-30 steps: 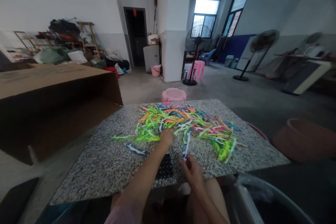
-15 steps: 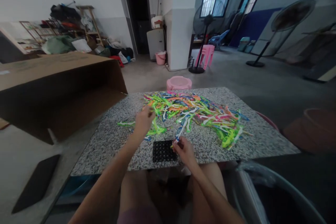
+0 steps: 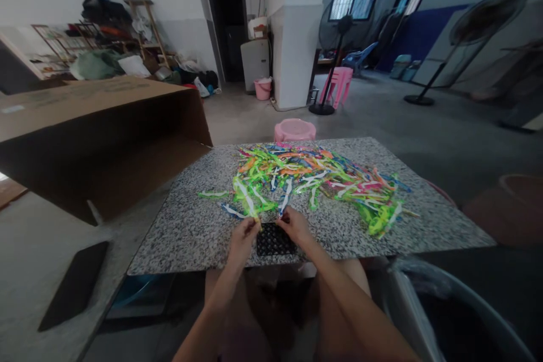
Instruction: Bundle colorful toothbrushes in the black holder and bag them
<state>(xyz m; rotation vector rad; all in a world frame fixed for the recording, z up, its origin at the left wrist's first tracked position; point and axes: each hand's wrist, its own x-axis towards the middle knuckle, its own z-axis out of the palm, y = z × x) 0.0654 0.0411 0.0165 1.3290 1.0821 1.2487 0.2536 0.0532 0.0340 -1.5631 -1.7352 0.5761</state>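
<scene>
My left hand (image 3: pixel 244 234) is closed, its fingertips pinching the near end of a green-and-white plastic strip (image 3: pixel 245 194). That strip stretches away toward the pile. Between the fingers of my right hand (image 3: pixel 296 227) is the lower end of a blue-and-white plastic strip (image 3: pixel 286 195), pointing up and away. A small black studded tray (image 3: pixel 275 242) lies on the table just below and between both hands. Beyond them spreads a heap of green, orange, pink, blue and white plastic strips (image 3: pixel 299 165). What exactly the strips are is too small to tell.
The speckled stone table (image 3: pixel 182 237) has a large open cardboard box (image 3: pixel 106 107) at its left. A pink stool (image 3: pixel 294 129) stands beyond the far edge. To the lower right is a bin with a plastic liner (image 3: pixel 445 294). Standing fans (image 3: pixel 339 28) are farther back.
My left hand has come back from the pile toward the tray, bringing a green-and-white strip. My right hand keeps its blue-and-white strip and has shifted slightly to the tray's far edge.
</scene>
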